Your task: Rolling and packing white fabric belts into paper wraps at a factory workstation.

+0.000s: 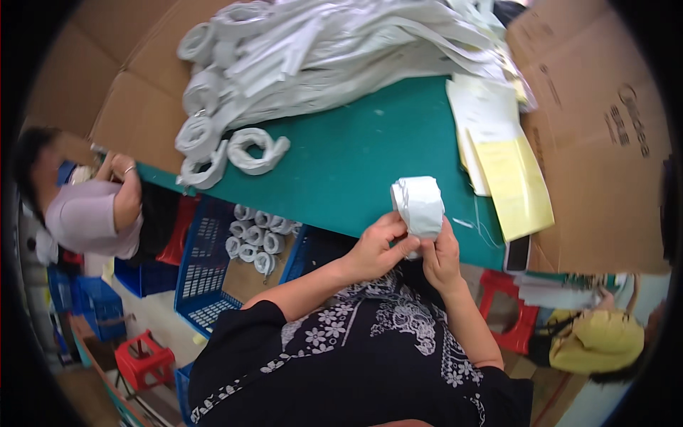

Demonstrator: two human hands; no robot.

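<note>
Both hands' fingers closed on white fabric roll (420,205): left hand (377,249) & right hand (441,257), above green table (348,164)

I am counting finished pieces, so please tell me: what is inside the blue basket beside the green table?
The blue basket holds several rolled white strips near its far end; the nearer mesh floor is bare. The green table edge covers the far end, so any rolls there cannot be seen.

White roll (420,205): soft matt woven cloth. Desk (356,164): smooth matt green covering. Crate (206,263): blue perforated plastic. Sheets (516,178): thin yellow paper. Boxes (605,128): brown matt cardboard.
</note>
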